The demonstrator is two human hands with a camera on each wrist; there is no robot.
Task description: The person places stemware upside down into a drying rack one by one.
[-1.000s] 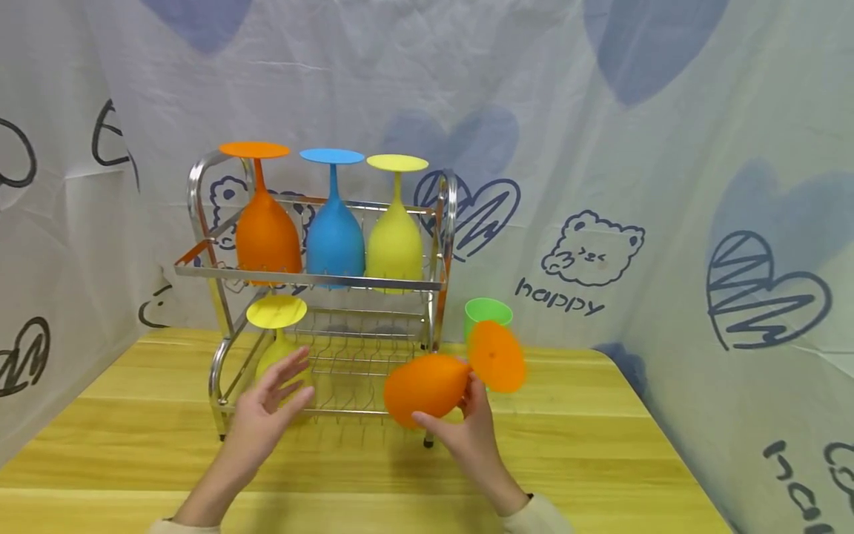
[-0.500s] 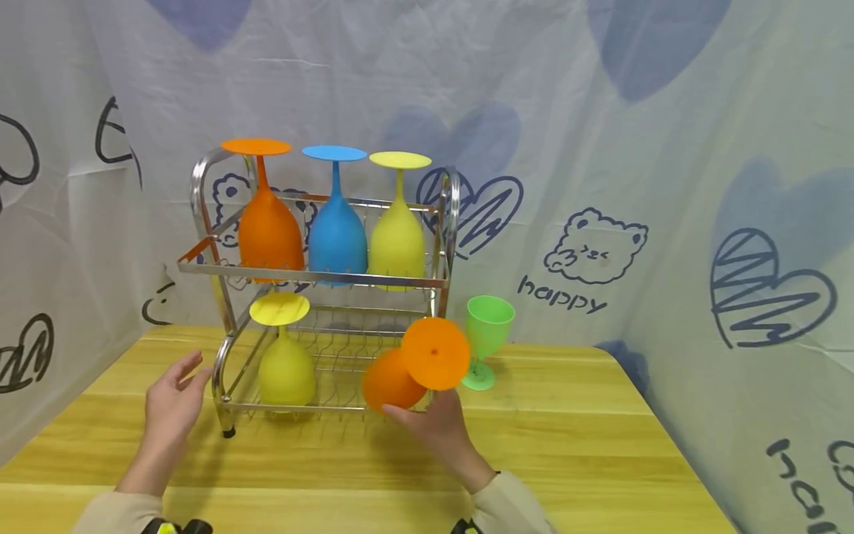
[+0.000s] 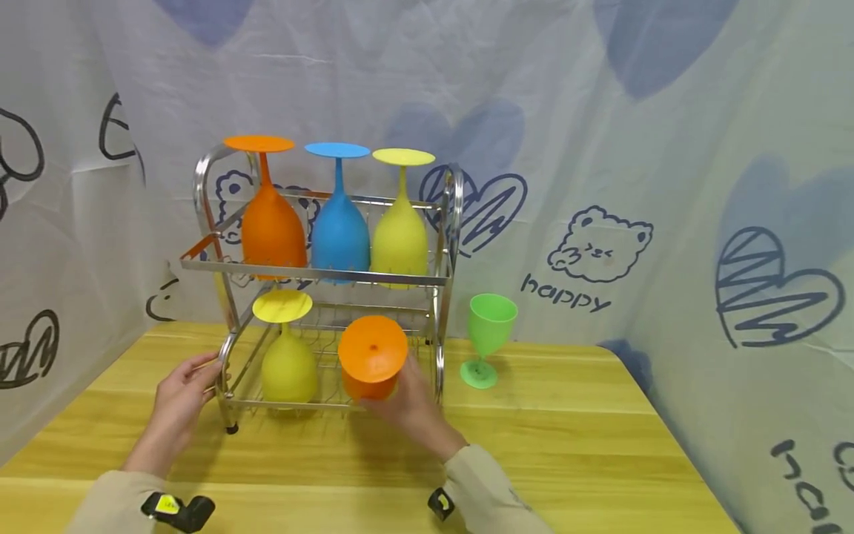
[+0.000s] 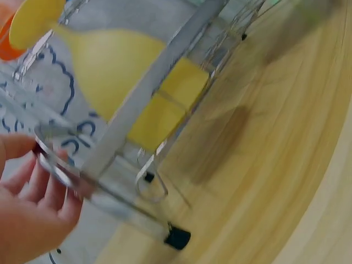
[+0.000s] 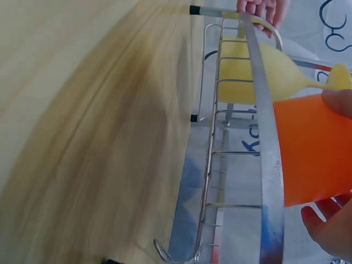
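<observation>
My right hand [image 3: 416, 411] holds an orange plastic goblet [image 3: 373, 347], its round foot up and tipped toward me, at the lower tier of a two-tier metal dish rack [image 3: 320, 274]. In the right wrist view, the orange bowl [image 5: 313, 148] overlaps the front rail, with thumb and fingers on opposite sides of it. At the rack's left end my left hand [image 3: 179, 400] grips the curved side tube, thumb and fingers around it in the left wrist view. Left of the held goblet, a yellow goblet [image 3: 289, 367] stands upside down on the lower tier.
Upside down on the upper tier are an orange goblet [image 3: 273, 230], a blue goblet [image 3: 340, 233] and a yellow goblet [image 3: 400, 241]. A green goblet [image 3: 490, 326] stands upright on the wooden table [image 3: 574, 445], right of the rack. A patterned cloth [image 3: 600, 148] hangs behind.
My right hand has carried the orange goblet left to the lower tier, turning it foot up. My left hand has moved from before the yellow goblet to the rack's left side and taken hold.
</observation>
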